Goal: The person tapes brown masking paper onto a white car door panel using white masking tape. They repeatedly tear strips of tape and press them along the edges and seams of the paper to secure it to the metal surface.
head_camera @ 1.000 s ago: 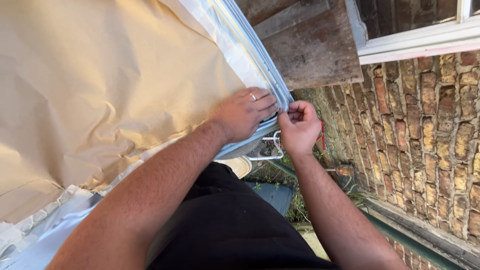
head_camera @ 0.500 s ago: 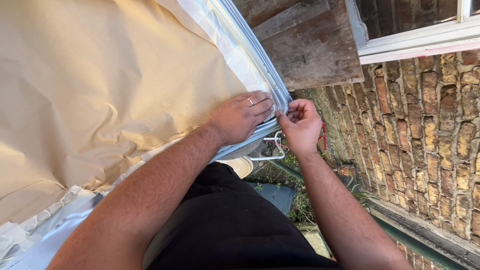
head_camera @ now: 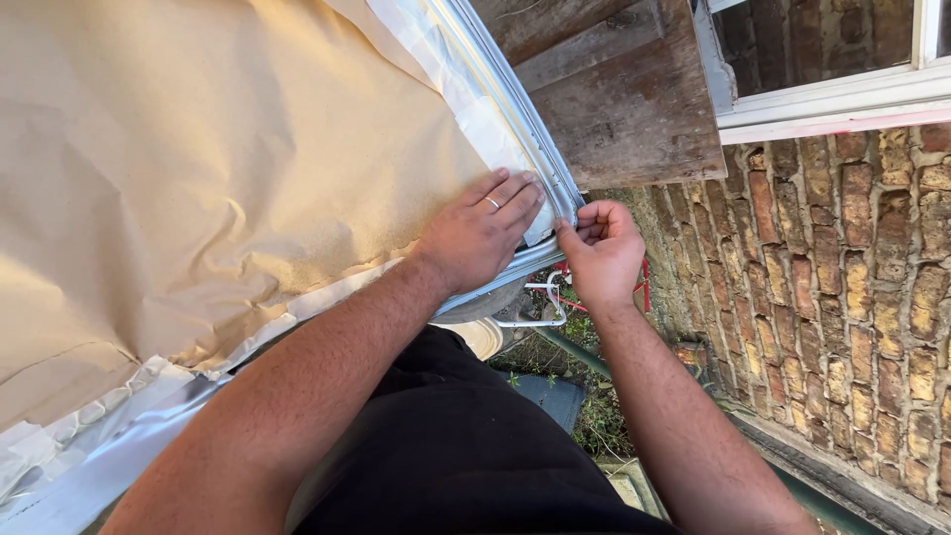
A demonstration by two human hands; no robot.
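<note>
left hand lies flat, pinning the brown paper; just beside it, right hand pinches, probably, the tape edge.

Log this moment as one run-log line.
left hand: flat on brown paper | right hand: pinching metal edge corner | backdrop: brick wall

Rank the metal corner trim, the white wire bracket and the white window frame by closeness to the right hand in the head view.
1. Metal corner trim: pinched by the right hand.
2. White wire bracket: just below the hand.
3. White window frame: upper right, farthest.
</note>
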